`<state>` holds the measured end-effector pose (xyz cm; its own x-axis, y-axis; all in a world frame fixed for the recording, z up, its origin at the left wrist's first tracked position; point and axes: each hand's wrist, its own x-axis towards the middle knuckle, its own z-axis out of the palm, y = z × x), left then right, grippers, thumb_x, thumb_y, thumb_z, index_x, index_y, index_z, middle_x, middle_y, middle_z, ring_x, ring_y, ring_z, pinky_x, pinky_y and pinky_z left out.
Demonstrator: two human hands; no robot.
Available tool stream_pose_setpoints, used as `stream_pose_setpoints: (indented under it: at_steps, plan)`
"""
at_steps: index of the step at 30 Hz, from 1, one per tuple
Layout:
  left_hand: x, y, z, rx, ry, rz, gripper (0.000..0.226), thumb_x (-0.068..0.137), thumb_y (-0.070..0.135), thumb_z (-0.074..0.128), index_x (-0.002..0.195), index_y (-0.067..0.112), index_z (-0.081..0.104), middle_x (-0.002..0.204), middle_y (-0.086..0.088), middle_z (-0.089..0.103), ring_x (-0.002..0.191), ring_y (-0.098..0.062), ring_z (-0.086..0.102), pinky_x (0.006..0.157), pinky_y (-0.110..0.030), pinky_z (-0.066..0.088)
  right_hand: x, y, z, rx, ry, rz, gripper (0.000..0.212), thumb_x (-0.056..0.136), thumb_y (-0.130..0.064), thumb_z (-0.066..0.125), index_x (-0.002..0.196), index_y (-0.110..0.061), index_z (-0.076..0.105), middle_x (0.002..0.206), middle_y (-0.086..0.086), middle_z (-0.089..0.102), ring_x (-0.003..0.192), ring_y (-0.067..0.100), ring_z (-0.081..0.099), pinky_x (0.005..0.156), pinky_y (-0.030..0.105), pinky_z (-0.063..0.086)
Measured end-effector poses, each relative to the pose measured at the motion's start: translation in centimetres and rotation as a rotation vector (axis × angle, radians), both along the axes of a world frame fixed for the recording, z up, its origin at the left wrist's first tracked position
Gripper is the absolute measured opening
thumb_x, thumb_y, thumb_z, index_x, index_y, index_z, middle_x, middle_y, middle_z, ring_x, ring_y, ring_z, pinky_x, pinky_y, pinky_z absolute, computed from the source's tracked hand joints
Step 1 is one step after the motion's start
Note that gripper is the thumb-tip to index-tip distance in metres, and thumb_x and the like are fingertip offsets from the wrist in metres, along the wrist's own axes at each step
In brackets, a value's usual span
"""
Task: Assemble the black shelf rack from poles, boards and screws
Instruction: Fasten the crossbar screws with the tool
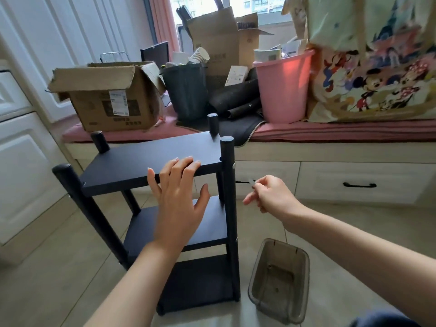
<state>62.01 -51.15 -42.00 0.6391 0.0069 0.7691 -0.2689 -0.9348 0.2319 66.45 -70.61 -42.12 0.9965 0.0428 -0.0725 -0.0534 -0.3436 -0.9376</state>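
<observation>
The black shelf rack (132, 159) stands upright on the tiled floor, with three boards between its black poles. My left hand (179, 197) reaches over the front edge of the top board, fingers straight and fingertips touching the board. My right hand (269, 194) hovers just right of the front right pole (228, 185) and pinches a small pale metal tool (252, 181), likely a hex key. A silver screw head (234, 165) shows on that pole at the level of the top board.
A clear grey plastic bin (280, 282) lies on the floor right of the rack. Behind the rack runs a window bench with cardboard boxes (106, 97), a dark bin (186, 90), a pink bucket (283, 88) and a cartoon-print bag (377, 67). White cabinets (21, 142) stand to the left.
</observation>
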Motion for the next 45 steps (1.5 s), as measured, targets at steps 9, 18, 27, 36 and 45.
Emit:
stream_pose_setpoints:
  at_steps: [9,18,27,36,45]
  plan:
    - [-0.8,1.4,-0.2,-0.047,-0.006,-0.065,0.036,0.081,0.017,0.065,0.116,0.010,0.064,0.131,-0.012,0.059,0.133,-0.031,0.043,0.121,-0.043,-0.010,-0.6,3.8,-0.1,0.229,0.026,0.021,0.015,0.105,-0.019,0.034,0.107,-0.014,0.048,0.100,0.007,0.073,0.095,0.020,0.070,0.095,0.045,0.052]
    - [-0.8,3.5,0.0,0.060,0.070,-0.245,0.057,0.074,0.018,0.067,0.125,0.024,0.043,0.139,-0.002,0.050,0.141,-0.027,0.037,0.121,-0.059,-0.001,-1.9,3.7,-0.8,0.337,0.020,0.006,0.015,0.104,-0.016,0.040,0.099,-0.009,0.052,0.095,0.018,0.070,0.085,0.026,0.073,0.076,0.038,0.061]
    - [-0.7,4.6,0.7,-0.065,0.137,-0.390,0.052,0.076,0.004,0.061,0.117,0.027,0.037,0.145,-0.001,0.046,0.154,-0.010,0.010,0.124,-0.039,-0.012,-3.8,3.6,-1.2,0.389,-0.006,0.145,0.014,0.105,-0.015,0.042,0.107,-0.008,0.054,0.086,0.001,0.077,0.086,0.016,0.074,0.080,0.034,0.061]
    - [-1.4,5.5,2.1,-0.332,0.163,-0.368,0.022,0.080,0.008,0.042,0.100,0.016,0.045,0.133,-0.001,0.055,0.151,0.000,0.013,0.126,-0.032,-0.007,-5.7,5.4,-1.1,0.450,-0.005,0.293,0.019,0.104,-0.008,0.043,0.106,-0.008,0.063,0.093,0.002,0.077,0.094,0.014,0.073,0.079,0.023,0.058]
    - [-3.9,2.3,1.8,-0.384,0.052,-0.125,0.026,0.087,0.004,0.053,0.111,0.004,0.061,0.130,-0.005,0.056,0.142,-0.018,0.034,0.114,-0.008,0.014,-4.9,5.0,-0.6,0.158,-0.129,0.291,0.020,0.099,-0.015,0.055,0.091,-0.026,0.070,0.087,-0.012,0.076,0.086,0.003,0.070,0.077,0.023,0.056]
